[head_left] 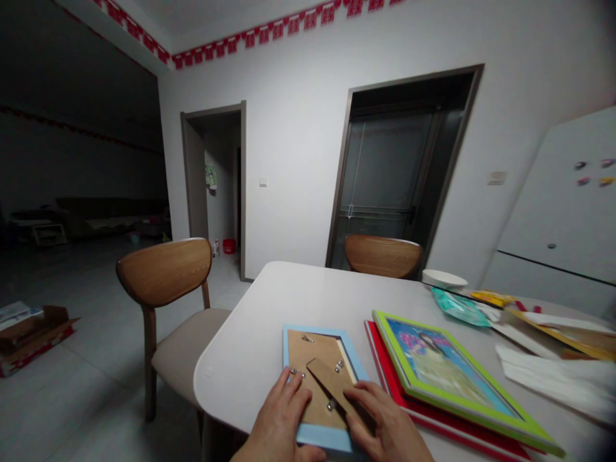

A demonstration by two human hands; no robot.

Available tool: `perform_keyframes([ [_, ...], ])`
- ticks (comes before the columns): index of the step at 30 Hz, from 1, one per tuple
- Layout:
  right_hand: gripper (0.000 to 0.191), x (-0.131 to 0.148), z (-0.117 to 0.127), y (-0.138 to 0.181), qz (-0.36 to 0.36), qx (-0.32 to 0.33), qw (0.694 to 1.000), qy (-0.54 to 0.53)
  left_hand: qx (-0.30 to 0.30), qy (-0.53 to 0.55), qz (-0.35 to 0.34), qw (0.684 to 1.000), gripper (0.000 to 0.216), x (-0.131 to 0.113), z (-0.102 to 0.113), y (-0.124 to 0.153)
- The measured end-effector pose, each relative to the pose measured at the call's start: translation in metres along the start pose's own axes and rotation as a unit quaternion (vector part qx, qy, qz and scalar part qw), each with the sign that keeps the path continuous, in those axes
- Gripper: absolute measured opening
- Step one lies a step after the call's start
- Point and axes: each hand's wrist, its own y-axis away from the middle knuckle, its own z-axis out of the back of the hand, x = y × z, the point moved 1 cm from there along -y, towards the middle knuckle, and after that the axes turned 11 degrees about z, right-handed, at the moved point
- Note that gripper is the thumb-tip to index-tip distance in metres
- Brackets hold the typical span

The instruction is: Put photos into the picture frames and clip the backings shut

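Note:
A light blue picture frame (323,436) lies face down at the near edge of the table, its brown backing board (320,346) facing up. Small metal clips (339,366) sit around the board, with a metal hanger near its far end. A brown stand flap (323,374) slants across the board. My left hand (282,417) grips the frame's near left side, its fingertips on the board beside a clip and its thumb low at the near edge. My right hand (382,420) has its thumb and fingers closed around the near part of the flap, which they partly hide.
A green picture frame (447,372) rests on a red one (378,350) just right of my right hand. Farther right are a teal packet (461,308), a white bowl (443,278) and paper wrappings (553,378). Wooden chairs (166,269) stand at the table (289,289).

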Motion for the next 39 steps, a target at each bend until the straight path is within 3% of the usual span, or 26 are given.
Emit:
perform_keyframes([
  [8, 0.028, 0.007, 0.009, -0.009, 0.003, -0.015, 1.0, -0.021, 0.011, -0.026, 0.032, 0.999, 0.072, -0.002, 0.002, -0.001],
  [15, 0.029, 0.003, -0.001, -0.012, 0.008, -0.009, 1.0, -0.023, 0.026, -0.04, 0.059, 0.997, 0.074, -0.001, 0.006, -0.001],
  [24, 0.03, 0.002, 0.004, -0.007, 0.009, 0.019, 1.0, 0.004, -0.007, -0.023, 0.009, 1.0, 0.073, 0.018, -0.014, -0.003],
  [39, 0.024, 0.0, 0.001, -0.004, 0.014, 0.028, 0.999, 0.008, -0.007, -0.021, 0.009, 1.0, 0.069, 0.016, -0.012, -0.006],
])
